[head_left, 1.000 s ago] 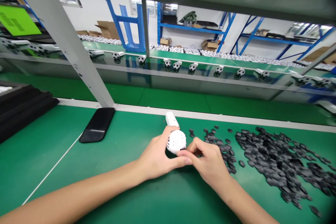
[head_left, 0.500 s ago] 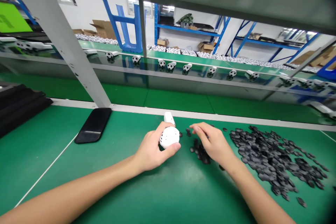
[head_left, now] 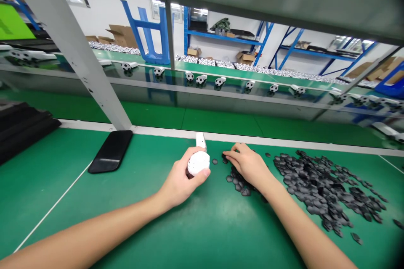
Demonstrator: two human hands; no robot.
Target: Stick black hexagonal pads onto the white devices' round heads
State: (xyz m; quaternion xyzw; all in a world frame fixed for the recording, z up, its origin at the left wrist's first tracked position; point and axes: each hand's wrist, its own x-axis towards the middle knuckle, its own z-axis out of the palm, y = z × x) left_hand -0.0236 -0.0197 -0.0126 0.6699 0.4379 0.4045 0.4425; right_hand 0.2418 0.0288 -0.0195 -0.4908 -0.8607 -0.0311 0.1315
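The left hand (head_left: pixel 179 180) hides part of the white ball (head_left: pixel 198 163). The right hand (head_left: pixel 249 166) covers some black pieces (head_left: pixel 238 183), and items on the far blue shelves (head_left: pixel 221 32) are too small to tell.

A white ball (head_left: pixel 198 163) flecked with small dark spots, matt black hexagonal patches (head_left: pixel 318 189), a green bench mat (head_left: pixel 47 155) with a thin white line, black-and-white football-patterned balls (head_left: pixel 189 76), blue shelving (head_left: pixel 221 37)

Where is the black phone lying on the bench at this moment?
In the head view, the black phone lies on the green bench, left of the left hand, just below the foot of the grey post.
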